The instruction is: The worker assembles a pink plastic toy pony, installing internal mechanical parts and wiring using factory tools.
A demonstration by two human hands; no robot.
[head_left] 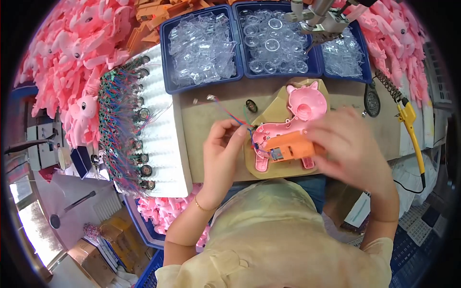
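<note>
Right now the left hand (222, 149) is pinching thin red and blue wires (230, 114) between its closed fingertips, just left of a pink animal-shaped toy shell (295, 113) lying open on a tan jig (269, 168) at the middle of the workbench (206, 129). Meanwhile the right hand (348, 146) is pressing down on an orange battery box (288, 146) seated in the shell, fingers curled over its right end. Behind, blue trays (165, 57) are holding clear plastic parts, and a yellow soldering iron (410, 125) is lying well to the right.

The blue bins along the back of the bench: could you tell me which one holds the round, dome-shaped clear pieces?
The middle blue bin, directly behind the pink toy shell. Its clear pieces are round, ringed domes; the left bin and right bin hold irregular, jumbled clear parts.
</note>
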